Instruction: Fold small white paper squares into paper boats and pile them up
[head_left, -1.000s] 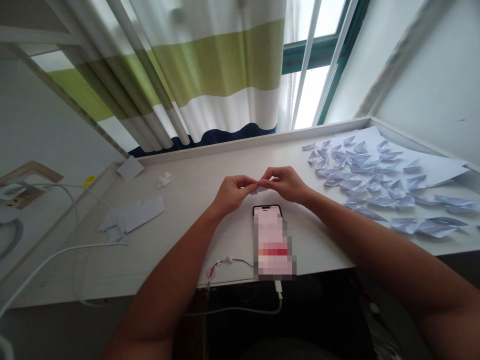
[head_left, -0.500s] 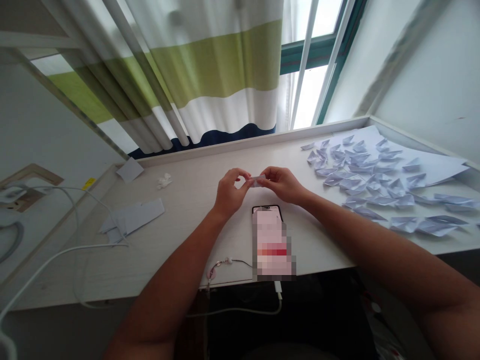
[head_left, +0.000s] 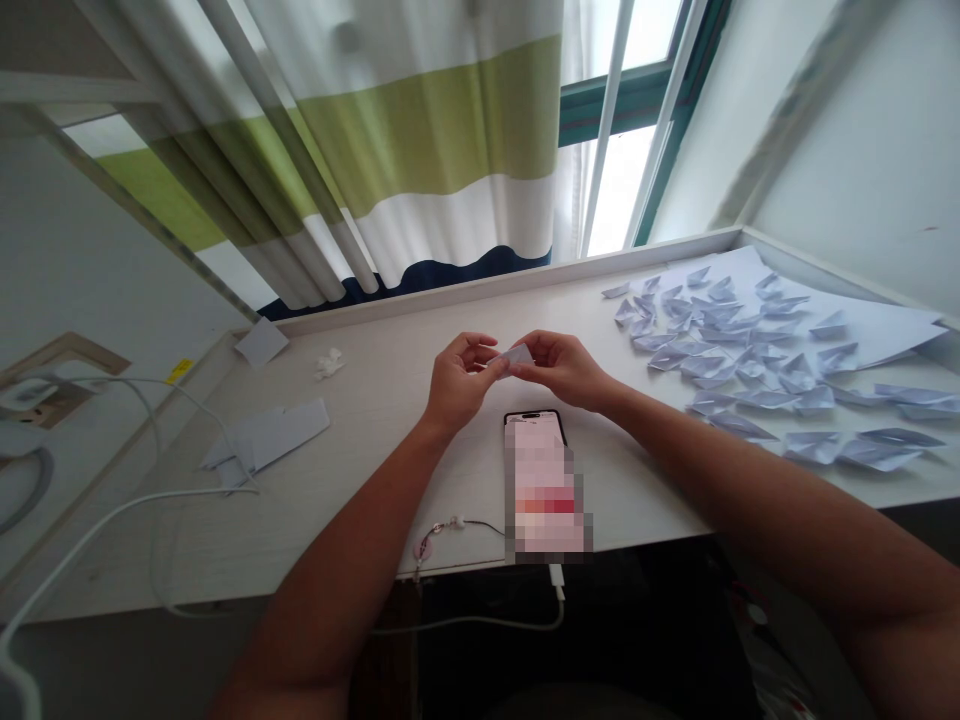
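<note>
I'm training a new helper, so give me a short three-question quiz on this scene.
1. True or false: the left hand and the right hand are both holding the small folded paper.
2. In this view, are the many folded paper boats to the left or the right of the hands?
3. What lies flat on the desk just in front of the hands?

Key: 1. True. 2. Right. 3. A smartphone.

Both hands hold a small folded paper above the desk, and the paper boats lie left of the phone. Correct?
No: the head view shows the paper boats right of the phone, not left. The folded paper between left hand and right hand stands.
</note>
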